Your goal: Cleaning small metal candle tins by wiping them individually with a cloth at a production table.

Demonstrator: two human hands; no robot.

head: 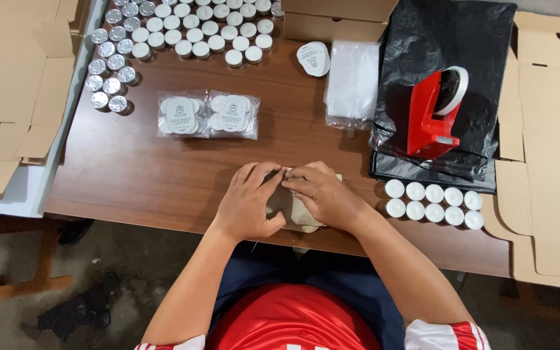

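Both the left hand (247,202) and right hand (322,194) are pinching a small, soft, light beige pouch (291,209) closed on the worktop (150,175), fingers gripping its top edge.

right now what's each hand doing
left hand: closed on the small beige pouch, pinning it to the table.
right hand: fingers pinching the pouch's top edge.

red tape dispenser (434,113), black bag (448,39), white candles (433,201)

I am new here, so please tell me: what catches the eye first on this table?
The red tape dispenser on black plastic bags at the right. In the middle, the left hand and right hand press a small beige pouch. Rows of white tealight candles fill the far edge.
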